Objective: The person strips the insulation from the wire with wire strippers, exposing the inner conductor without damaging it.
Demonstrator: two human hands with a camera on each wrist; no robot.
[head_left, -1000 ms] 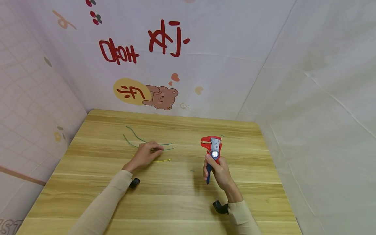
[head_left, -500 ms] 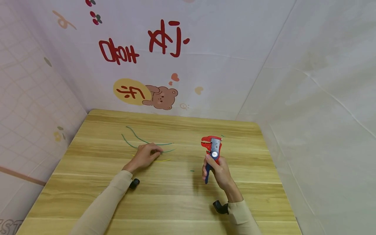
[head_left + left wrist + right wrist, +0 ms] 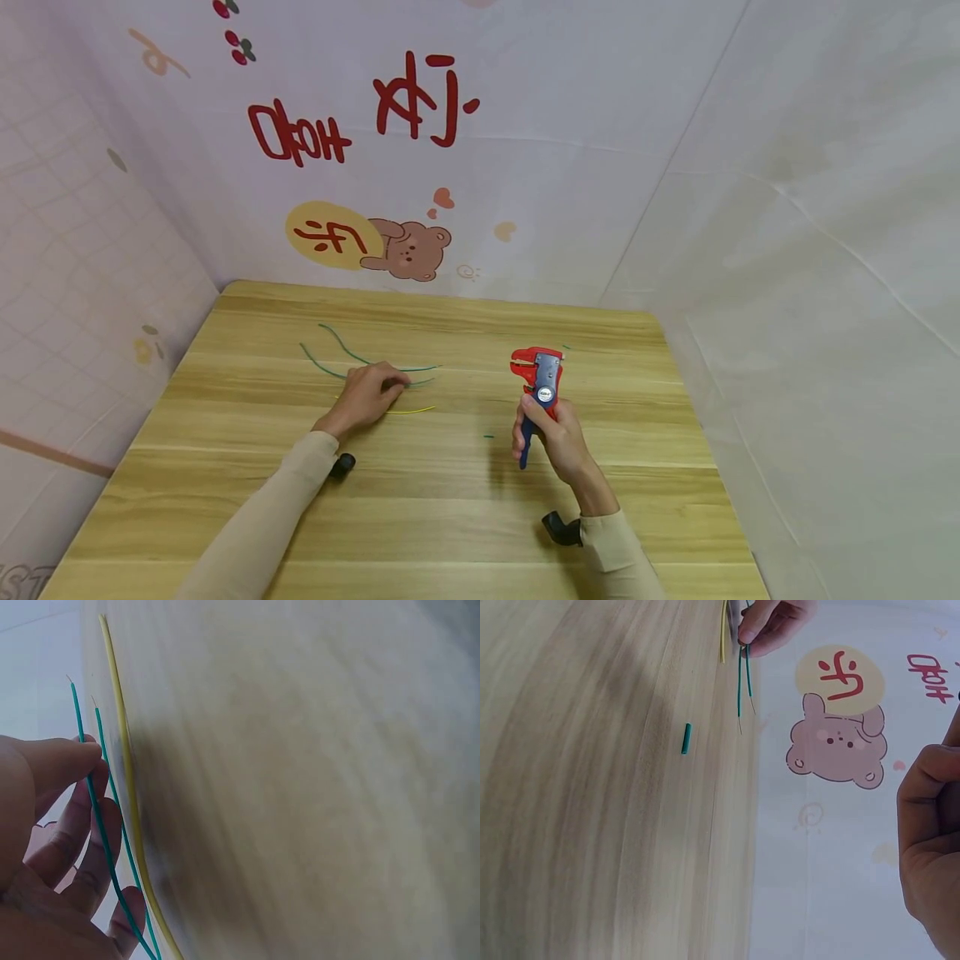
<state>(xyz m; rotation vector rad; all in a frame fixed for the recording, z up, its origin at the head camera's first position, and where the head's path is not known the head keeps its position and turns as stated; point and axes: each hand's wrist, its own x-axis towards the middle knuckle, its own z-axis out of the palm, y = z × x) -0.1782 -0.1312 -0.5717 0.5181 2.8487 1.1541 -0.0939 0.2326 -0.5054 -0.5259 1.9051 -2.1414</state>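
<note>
"What's in your left hand?"

"My left hand [image 3: 365,396] pinches a green wire [image 3: 77,712] between thumb and fingers. Its thin bare tip sticks out past them, toward my right. I can't tell how much of it rests on the surface [image 3: 420,517]."

"And the wires near it?"

"2: another green wire [image 3: 420,369], just beyond the pinched wire and also bare at its tip, and a yellow wire [image 3: 128,746] nearer to me, partly hidden by my hand."

"What about your right?"

"My right hand [image 3: 558,437] grips the stripper [image 3: 546,367], fingers curled round the blue handle, thumb laid along it. The red head points away from me, jaws apart and facing left, well apart from the wires."

"Anything else lying about?"

"2 short green bits: 1 between my hands [image 3: 489,436], 1 just past the stripper's head [image 3: 566,347]."
</note>
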